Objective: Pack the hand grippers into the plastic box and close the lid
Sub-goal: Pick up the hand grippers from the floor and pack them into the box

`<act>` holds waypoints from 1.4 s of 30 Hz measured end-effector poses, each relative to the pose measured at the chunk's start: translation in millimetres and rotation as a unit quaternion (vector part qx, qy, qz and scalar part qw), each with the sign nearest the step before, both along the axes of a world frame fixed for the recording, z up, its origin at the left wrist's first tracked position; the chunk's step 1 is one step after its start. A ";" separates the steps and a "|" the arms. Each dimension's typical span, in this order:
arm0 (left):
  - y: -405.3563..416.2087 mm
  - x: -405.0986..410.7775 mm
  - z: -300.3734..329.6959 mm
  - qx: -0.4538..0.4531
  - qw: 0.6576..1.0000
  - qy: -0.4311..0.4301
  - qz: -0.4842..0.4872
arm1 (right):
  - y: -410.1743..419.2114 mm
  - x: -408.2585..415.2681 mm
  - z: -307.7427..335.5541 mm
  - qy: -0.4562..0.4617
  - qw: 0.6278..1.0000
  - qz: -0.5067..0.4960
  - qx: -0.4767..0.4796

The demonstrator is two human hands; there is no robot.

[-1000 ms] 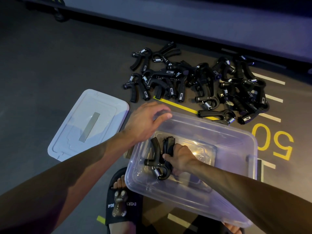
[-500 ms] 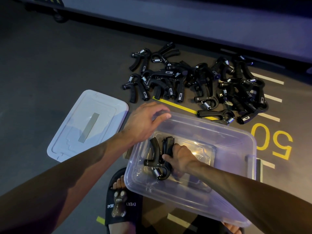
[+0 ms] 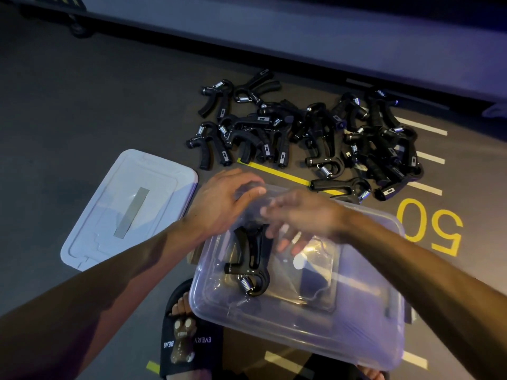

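Observation:
A clear plastic box (image 3: 365, 349) sits on the floor in front of me. One black hand gripper (image 3: 253, 259) with a steel spring lies inside it at the left end. My left hand (image 3: 222, 204) holds the box's far left rim. Above the box hovers my right hand (image 3: 301, 215), blurred, fingers spread, holding nothing. A pile of several black hand grippers (image 3: 315, 135) lies on the floor beyond the box. The box's pale lid (image 3: 129, 207) lies flat on the floor to the left.
My foot in a black sandal (image 3: 186, 341) is under the box's near left corner. Yellow and white floor markings, including a yellow "50" (image 3: 430, 226), run to the right. A low grey platform edge (image 3: 274, 37) crosses the far side.
My right hand let go of the hand gripper in the box and rose out, moving toward the far rim. The gripper stays in the box. My left hand stays on the rim.

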State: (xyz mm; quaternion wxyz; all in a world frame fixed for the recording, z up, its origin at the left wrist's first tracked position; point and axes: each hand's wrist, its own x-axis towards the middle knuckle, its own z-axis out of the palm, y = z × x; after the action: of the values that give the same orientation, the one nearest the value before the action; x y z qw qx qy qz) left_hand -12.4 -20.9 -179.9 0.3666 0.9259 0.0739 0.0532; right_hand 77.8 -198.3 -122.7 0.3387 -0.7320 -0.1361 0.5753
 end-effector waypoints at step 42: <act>-2.5 -0.5 2.6 0.009 1.000 0.000 0.006 | -57.7 126.8 -55.8 -0.001 0.915 -0.386 0.116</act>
State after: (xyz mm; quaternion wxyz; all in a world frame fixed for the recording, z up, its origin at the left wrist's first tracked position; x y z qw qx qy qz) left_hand -12.8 -23.4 -177.3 0.3580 0.9287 0.0785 0.0563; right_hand 204.6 -256.0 -178.6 0.6169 -0.6836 0.0904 0.3795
